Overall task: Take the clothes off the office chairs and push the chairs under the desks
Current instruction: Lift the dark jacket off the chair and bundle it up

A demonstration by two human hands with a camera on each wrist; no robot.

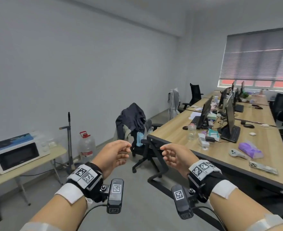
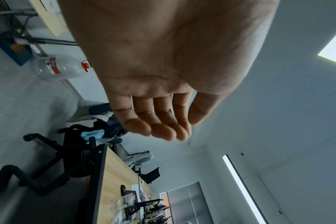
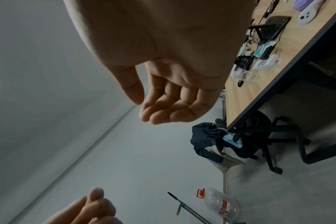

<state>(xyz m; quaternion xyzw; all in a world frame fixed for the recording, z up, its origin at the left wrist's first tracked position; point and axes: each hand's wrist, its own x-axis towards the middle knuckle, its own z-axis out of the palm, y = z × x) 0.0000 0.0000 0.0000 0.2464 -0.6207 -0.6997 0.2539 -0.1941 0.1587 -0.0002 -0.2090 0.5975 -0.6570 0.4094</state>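
The nearest office chair (image 1: 142, 152) stands at the desk's (image 1: 174, 135) near corner, heaped with dark navy clothes (image 1: 132, 120) and a light blue cloth (image 1: 140, 139). The same heap shows in the left wrist view as dark clothes (image 2: 105, 121) and in the right wrist view as dark clothes (image 3: 205, 139). Farther along, a grey-white garment (image 1: 174, 100) hangs on a second chair. Behind it is a bare black chair (image 1: 195, 94). My left hand (image 1: 120, 152) and right hand (image 1: 169, 152) are raised in front of me, short of the nearest chair. Their fingers are loosely curled and hold nothing.
A microwave (image 1: 19, 155) sits on a small table at the left. A big water jug (image 1: 86, 145) and a pole stand (image 1: 69, 135) are by the wall. The desk carries monitors (image 1: 229, 117), a phone (image 1: 262, 167) near its edge and clutter. Its black leg (image 1: 159, 164) angles to the floor.
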